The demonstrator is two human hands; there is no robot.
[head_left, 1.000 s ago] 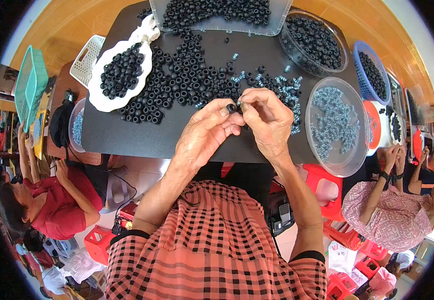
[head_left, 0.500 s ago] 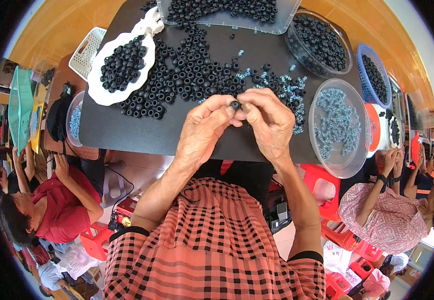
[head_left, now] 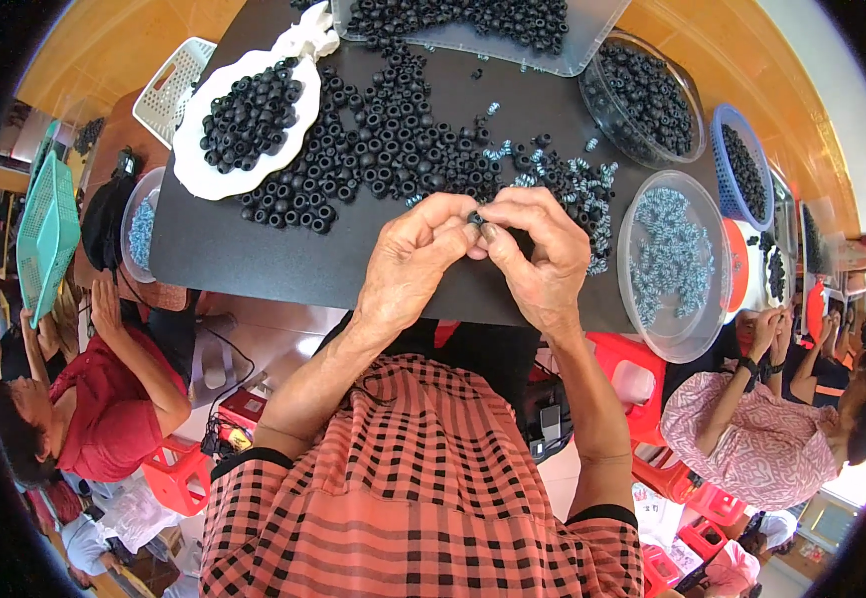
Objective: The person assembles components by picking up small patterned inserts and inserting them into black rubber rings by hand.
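Note:
Close together over the near part of the dark table (head_left: 254, 264), my two hands meet at the fingertips. My left hand (head_left: 408, 264) pinches a small black round part (head_left: 475, 216) between thumb and forefinger, mostly covered by the fingers. My right hand (head_left: 543, 249) is closed in a pinch against the same spot; whether its fingers hold a second small piece is hidden. Just beyond lie many loose black hollow parts (head_left: 393, 149). Small pale-blue coil springs (head_left: 597, 184) are scattered among them to the right.
A white scalloped dish (head_left: 194, 169) of black parts stands left. To the right are a clear round tub (head_left: 672, 344) of springs and a clear bowl (head_left: 697, 149) of black parts. A clear bin (head_left: 577, 60) stands at the far edge. People sit on both sides.
The black part has turned between my fingertips, and its round opening shows less. My hands stay nearly in place; the whole view has shifted slightly.

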